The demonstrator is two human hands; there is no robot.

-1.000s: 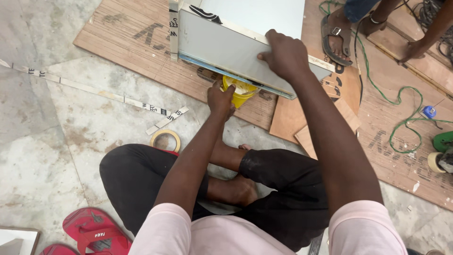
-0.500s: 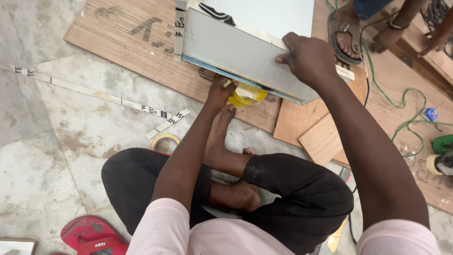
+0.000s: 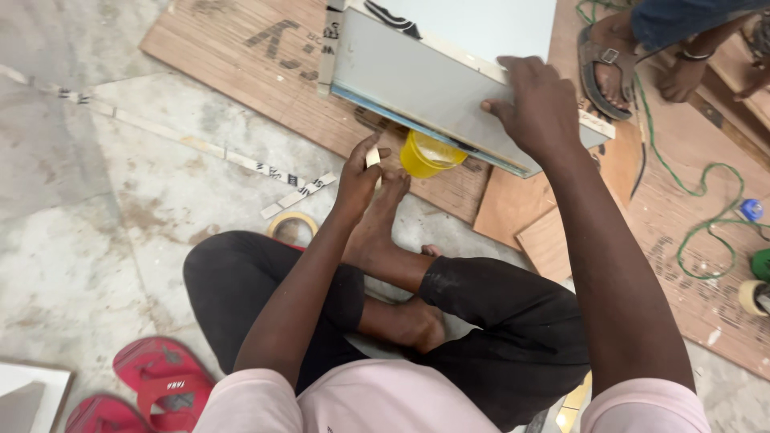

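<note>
1. The right hand [image 3: 539, 104] is clamped over the upper edge of a pale grey board [image 3: 425, 88], fingers curled over the top and thumb on the near face, holding it tilted up on its long edge.
2. The left hand [image 3: 359, 178] sits below and to the left of the right hand, its fingers pinched narrow around a small strip of pale tape or edging [image 3: 372, 158]. I cannot tell exactly what the strip is.
3. A yellow cup [image 3: 427, 154] sits just right of the left hand, tucked under the board's lower edge; whether the board touches it cannot be told.
4. The person's bare foot [image 3: 385, 210] reaches forward directly beneath the left hand, close to the cup.
5. A roll of tape [image 3: 293, 226] lies on the floor below and left of the left hand, and a long printed strip [image 3: 298, 192] lies near it.
6. Judged from this, the work in hand is dressing the lower edge of the board: one hand steadies it while the other brings a strip to that edge.
7. The next move would call for the right hand to keep the board steady while the left lines the strip up squarely with the edge and presses it flat.
8. Well off to the right of the right hand, another person's sandalled foot [image 3: 603, 64] stands on the plywood sheet [image 3: 257, 72], beside a green cord [image 3: 706, 208].
</note>
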